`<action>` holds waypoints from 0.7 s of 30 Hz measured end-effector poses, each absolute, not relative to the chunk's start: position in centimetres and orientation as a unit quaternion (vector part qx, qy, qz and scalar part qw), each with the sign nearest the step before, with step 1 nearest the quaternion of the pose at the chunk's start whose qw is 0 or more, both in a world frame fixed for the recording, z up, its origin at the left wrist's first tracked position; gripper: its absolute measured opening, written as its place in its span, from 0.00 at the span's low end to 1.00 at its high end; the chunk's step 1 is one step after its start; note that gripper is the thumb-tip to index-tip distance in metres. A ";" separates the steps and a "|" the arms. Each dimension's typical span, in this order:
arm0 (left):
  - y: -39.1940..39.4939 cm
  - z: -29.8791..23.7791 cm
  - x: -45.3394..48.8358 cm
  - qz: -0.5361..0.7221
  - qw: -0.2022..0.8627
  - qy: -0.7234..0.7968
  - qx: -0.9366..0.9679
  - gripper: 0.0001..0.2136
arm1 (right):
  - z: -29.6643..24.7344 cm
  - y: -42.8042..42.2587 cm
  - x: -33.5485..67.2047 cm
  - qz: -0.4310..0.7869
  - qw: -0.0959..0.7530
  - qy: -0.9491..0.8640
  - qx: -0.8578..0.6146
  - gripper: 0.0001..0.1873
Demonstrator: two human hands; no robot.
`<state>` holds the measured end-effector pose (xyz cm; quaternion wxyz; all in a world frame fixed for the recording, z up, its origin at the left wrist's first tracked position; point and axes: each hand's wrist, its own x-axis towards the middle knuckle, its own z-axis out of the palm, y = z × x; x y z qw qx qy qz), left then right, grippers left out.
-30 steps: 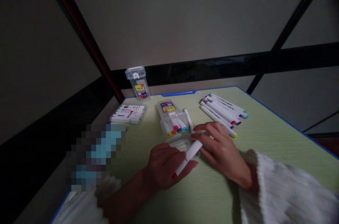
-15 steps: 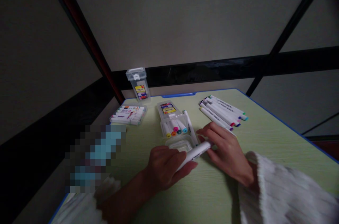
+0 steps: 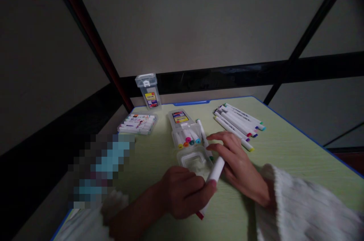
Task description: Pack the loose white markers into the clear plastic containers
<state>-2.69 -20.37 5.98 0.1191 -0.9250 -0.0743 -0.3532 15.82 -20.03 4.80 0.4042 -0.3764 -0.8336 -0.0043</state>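
Note:
In the head view my left hand [image 3: 186, 191] is closed around a white marker [image 3: 216, 169], which slants toward me, its red end poking out below the fingers. My right hand [image 3: 240, 165] is open, fingers apart and pointing left. Its fingertips are right beside a green-ended marker [image 3: 200, 129] lying on the table; whether they touch it is unclear. A clear plastic marker box [image 3: 173, 119] lies on its side, several markers with coloured ends inside. Its open lid [image 3: 182, 161] faces me, partly behind my left hand.
Several loose white markers [image 3: 234, 119] lie at the right of the green table [image 3: 298, 161]. A yellow-ended marker [image 3: 247, 145] lies beside my right hand. At back left are a standing clear box [image 3: 150, 95] and a flat marker pack [image 3: 138, 124]. A wall rises behind.
The marker in my left hand has turned from nearly level to steeper, its red end now showing. My right hand has come off that marker and opened its fingers toward the green-ended one.

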 end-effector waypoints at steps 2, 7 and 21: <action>-20.6 6.3 -2.9 -0.329 0.108 -0.070 -0.935 0.08 | 4.8 -19.9 15.8 0.010 0.409 -0.834 -0.369 0.18; -21.2 6.9 -3.4 -0.306 0.111 -0.094 -0.941 0.10 | 4.6 -19.7 15.7 0.003 0.430 -0.815 -0.388 0.19; -21.0 6.2 -3.3 -0.361 0.120 -0.130 -0.916 0.09 | 4.2 -20.1 15.4 0.055 0.249 -0.877 -0.406 0.10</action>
